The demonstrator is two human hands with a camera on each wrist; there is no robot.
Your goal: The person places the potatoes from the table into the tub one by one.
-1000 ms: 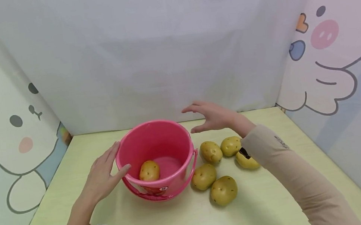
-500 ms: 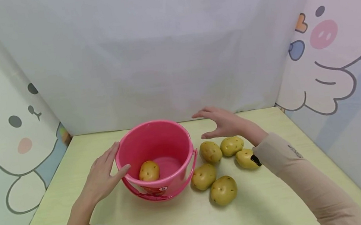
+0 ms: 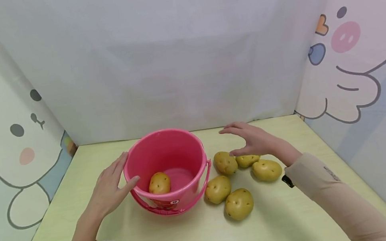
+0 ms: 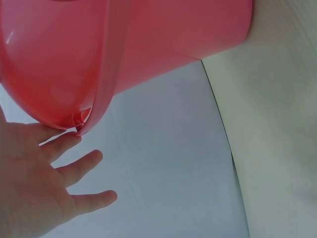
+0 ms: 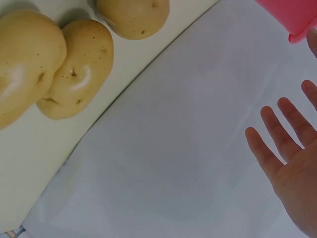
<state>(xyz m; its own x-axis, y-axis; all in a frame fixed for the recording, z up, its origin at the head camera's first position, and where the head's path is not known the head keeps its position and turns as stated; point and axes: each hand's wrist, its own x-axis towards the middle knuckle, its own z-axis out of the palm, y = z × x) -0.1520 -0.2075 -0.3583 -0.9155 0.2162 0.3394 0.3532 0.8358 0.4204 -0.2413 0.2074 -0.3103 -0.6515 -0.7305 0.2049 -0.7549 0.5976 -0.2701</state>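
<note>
A pink bucket (image 3: 163, 140) stands on the table with one potato (image 3: 159, 183) lying inside it. My left hand (image 3: 109, 189) rests against the bucket's left rim, fingers extended; in the left wrist view, its fingertips touch the rim by the handle joint (image 4: 81, 119). Above the potatoes to the right of the bucket hovers my right hand (image 3: 254, 139), fingers spread and holding nothing. It is nearest to a potato (image 3: 225, 163) and a partly covered potato (image 3: 247, 160). In the right wrist view the right hand (image 5: 297, 163) is apart from the potatoes (image 5: 79, 69).
More potatoes lie right of the bucket: one at the far right (image 3: 267, 170), one beside the bucket (image 3: 218, 189) and one nearer the front (image 3: 239, 204). The bucket's handle (image 3: 168, 211) hangs down in front. A pale curtain (image 3: 181, 57) closes off the table's back edge.
My right hand has moved right and toward me, away from the bucket and over the potatoes. The left hand, bucket and potatoes have stayed in place.
</note>
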